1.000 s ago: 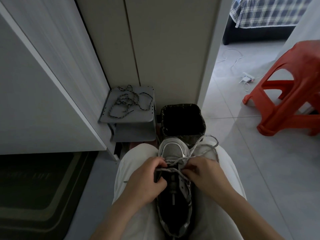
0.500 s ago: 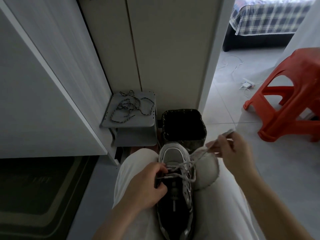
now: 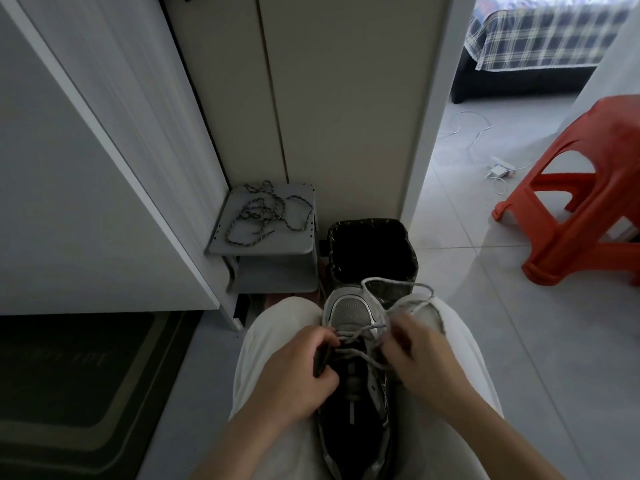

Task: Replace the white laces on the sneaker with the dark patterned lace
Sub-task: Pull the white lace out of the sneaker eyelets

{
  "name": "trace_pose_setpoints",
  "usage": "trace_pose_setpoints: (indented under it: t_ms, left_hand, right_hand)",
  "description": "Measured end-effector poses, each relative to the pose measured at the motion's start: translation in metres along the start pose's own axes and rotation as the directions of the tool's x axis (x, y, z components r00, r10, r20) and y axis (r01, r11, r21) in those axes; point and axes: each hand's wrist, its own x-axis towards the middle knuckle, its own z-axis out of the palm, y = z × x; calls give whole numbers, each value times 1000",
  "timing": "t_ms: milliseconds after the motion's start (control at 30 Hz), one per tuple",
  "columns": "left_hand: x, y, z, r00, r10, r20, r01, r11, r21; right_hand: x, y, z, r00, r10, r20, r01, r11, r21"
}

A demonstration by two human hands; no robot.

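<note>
We note the dark patterned lace (image 3: pixel 265 216) lying loose on the grey shelf (image 3: pixel 266 245), well apart from the work. On the lap, the left hand (image 3: pixel 294 375) curls its fingers round the sneaker's (image 3: pixel 349 310) left eyelet side. The right hand (image 3: pixel 422 362), fingers curled, pinches the white lace (image 3: pixel 391 280) at the right eyelets.

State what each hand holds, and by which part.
Left hand grips the sneaker by its left side, beside the eyelets. Right hand, blurred, seems to pinch the white lace at the right eyelets near the toe.
</note>
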Motion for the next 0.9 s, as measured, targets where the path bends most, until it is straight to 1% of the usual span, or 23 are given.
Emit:
trace_pose_setpoints:
  t_ms: [67, 100, 133, 167, 200, 267, 300, 333, 367, 433, 533, 600, 633, 667, 700, 733, 767, 800, 833, 867, 900]
  left_hand:
    - [-1, -1, 1, 1000, 2, 2, -1, 1000, -23]
    - [-1, -2, 1, 1000, -1, 2, 1, 999, -34]
    - [-2, -3, 2, 1000, -7, 0, 7, 999, -41]
    - [-2, -3, 2, 1000, -14, -3, 14, 999, -46]
    - [-3, -3, 2, 1000, -20, -8, 19, 998, -54]
    - [-4, -2, 3, 1000, -22, -21, 20, 997, -76]
    - [-4, -1, 3, 999, -23, -27, 20, 996, -85]
    - [-5, -1, 4, 999, -26, -31, 23, 996, -91]
    - [-5, 0, 4, 999, -32, -34, 28, 995, -97]
    - [-6, 1, 6, 997, -54, -48, 47, 988, -145]
    - [-7, 0, 11, 989, -115, -94, 91, 970, -227]
    - [-8, -1, 12, 986, -128, -103, 104, 972, -210]
    - [-8, -1, 11, 987, -127, -103, 106, 976, -189]
    - [-8, -2, 10, 987, -126, -99, 109, 980, -169]
    - [-8, -2, 9, 988, -126, -94, 110, 982, -154]
    - [-8, -3, 8, 988, -121, -91, 107, 983, -147]
    - [-8, -3, 7, 990, -108, -93, 94, 985, -142]
    - [-6, -2, 6, 991, -86, -104, 72, 988, -138]
    - [-4, -2, 5, 990, -66, -122, 49, 990, -135]
    - [-2, -1, 4, 989, -56, -139, 37, 990, -133]
    - [2, 0, 3, 987, -53, -148, 35, 992, -125]
  right_hand:
    - [8, 3, -7, 980, 171, -100, -149, 969, 197]
    - [10, 5, -10, 963, 242, -121, -198, 935, 293]
    - [10, 6, -10, 951, 282, -124, -223, 908, 354]
    - [9, 6, -11, 955, 269, -126, -215, 919, 332]
    - [7, 5, -11, 971, 211, -115, -181, 956, 232]
    - [1, 2, -7, 995, 104, 6, -105, 994, 27]
    - [-2, 0, -4, 992, 89, 85, -87, 996, -26]
    - [-3, -1, -1, 988, 84, 131, -78, 996, -54]
    - [-3, -3, 1, 988, 79, 136, -70, 995, -70]
    - [-2, -5, 4, 992, 76, 100, -70, 996, -63]
    - [-3, -4, 7, 990, 138, 28, -136, 989, -56]
    - [-4, -4, 9, 985, 174, 5, -173, 983, -65]
    - [-3, -4, 9, 977, 210, -30, -210, 978, 3]
    - [0, -4, 7, 961, 268, -66, -257, 955, 145]
    - [4, -4, 3, 941, 328, -77, -292, 908, 300]
    - [7, -4, -3, 926, 372, -57, -319, 857, 405]
    - [9, -4, -9, 932, 363, -25, -320, 850, 418]
    - [8, -2, -14, 949, 316, 7, -300, 895, 330]
    - [6, 1, -17, 967, 255, 28, -255, 947, 194]
    - [4, 3, -18, 979, 201, 36, -203, 978, 44]
    - [0, 2, -19, 986, 160, 41, -157, 984, -80]
